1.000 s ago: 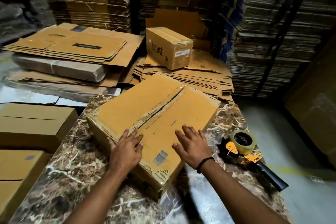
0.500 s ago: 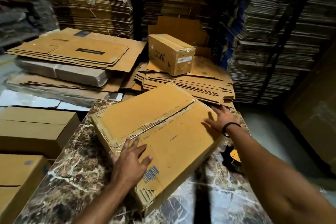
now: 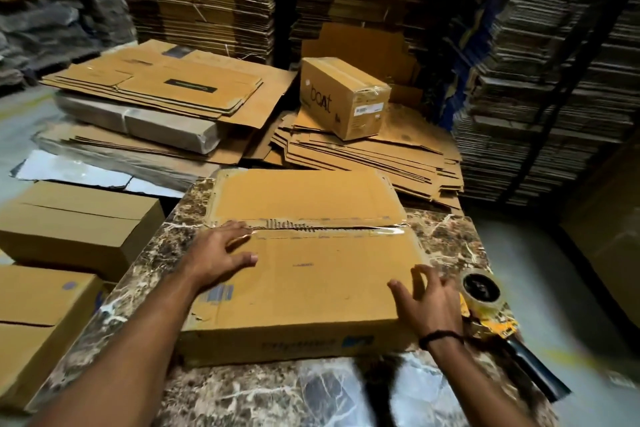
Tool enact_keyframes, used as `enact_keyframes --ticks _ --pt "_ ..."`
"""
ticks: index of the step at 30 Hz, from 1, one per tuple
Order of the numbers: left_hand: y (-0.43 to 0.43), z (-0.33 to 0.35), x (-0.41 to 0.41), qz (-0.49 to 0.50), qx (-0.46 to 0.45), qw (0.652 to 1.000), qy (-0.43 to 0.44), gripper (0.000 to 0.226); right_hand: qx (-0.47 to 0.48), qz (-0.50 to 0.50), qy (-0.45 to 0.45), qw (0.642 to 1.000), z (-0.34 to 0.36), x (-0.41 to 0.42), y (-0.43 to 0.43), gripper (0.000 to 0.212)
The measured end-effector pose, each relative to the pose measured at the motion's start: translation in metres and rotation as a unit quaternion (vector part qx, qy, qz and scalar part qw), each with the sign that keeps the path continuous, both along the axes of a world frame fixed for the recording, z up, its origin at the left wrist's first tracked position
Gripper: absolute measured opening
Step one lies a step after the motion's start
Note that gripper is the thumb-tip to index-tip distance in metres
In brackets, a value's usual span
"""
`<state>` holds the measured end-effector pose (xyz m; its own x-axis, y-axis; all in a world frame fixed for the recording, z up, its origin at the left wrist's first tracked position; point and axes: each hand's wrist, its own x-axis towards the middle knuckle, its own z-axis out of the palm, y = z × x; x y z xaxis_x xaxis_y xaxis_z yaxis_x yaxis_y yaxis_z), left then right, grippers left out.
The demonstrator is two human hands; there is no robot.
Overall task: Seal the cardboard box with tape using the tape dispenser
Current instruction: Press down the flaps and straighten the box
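Since half a second ago the cardboard box (image 3: pixel 311 274) has been swung round on the marbled table (image 3: pixel 242 392): it lay on a diagonal and now sits square to the person, with its centre seam (image 3: pixel 329 227) running from left to right. The right hand (image 3: pixel 433 308) has come back from the far corner to the near right corner. The box lies flat in the middle of the table, flaps down, and the seam is still open along its length, with torn board and a scrap of old clear tape at its right end. No fresh tape is on it. Judged from this, the box is lined up for a pass along the seam, and sealing has not begun. The left hand (image 3: pixel 221 253) lies flat on the box top at the left end of the seam, fingers spread, pressing the flap down. The right hand is open, fingers spread and slightly bent, holding nothing; whether it touches the box cannot be told. The tape dispenser (image 3: pixel 485 302) lies untouched just beside that hand.
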<state>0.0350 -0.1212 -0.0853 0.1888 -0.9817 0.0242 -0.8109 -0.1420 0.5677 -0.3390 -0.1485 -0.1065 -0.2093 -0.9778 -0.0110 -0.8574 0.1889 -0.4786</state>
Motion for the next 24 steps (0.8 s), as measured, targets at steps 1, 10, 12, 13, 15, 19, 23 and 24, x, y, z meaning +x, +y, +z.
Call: enact_keyframes --ticks 1,10,12,13,15,19,23,24 --pt "-0.002 -0.001 -0.001 -0.012 0.020 0.999 -0.048 0.070 0.011 0.014 0.005 1.000 0.000 -0.003 0.005 0.064" --pt "0.026 -0.006 -0.075 -0.264 0.112 0.934 -0.213 0.120 0.177 0.186 -0.107 0.961 0.019 -0.055 -0.071 0.106" --pt "0.032 -0.010 -0.090 -0.304 0.142 0.910 -0.244 0.119 0.179 0.206 -0.104 0.956 0.016 -0.062 -0.077 0.110" --pt "0.032 -0.012 -0.093 -0.304 0.145 0.906 -0.255 0.117 0.165 0.199 -0.114 0.959 0.014 -0.063 -0.076 0.106" --pt "0.031 -0.013 -0.091 -0.294 0.133 0.910 -0.262 0.109 0.133 0.178 -0.137 0.965 0.014 -0.060 -0.067 0.091" --pt "0.026 -0.009 -0.062 -0.265 0.120 0.929 -0.228 0.102 0.095 0.165 -0.163 0.968 0.011 -0.046 -0.023 0.071" --pt "0.026 -0.004 -0.037 -0.223 0.146 0.943 -0.201 0.102 0.062 0.158 -0.157 0.973 -0.001 -0.030 0.029 0.069" --pt "0.025 -0.003 -0.036 -0.218 0.152 0.941 -0.211 0.104 0.045 0.152 -0.165 0.973 -0.003 -0.028 0.033 0.069"
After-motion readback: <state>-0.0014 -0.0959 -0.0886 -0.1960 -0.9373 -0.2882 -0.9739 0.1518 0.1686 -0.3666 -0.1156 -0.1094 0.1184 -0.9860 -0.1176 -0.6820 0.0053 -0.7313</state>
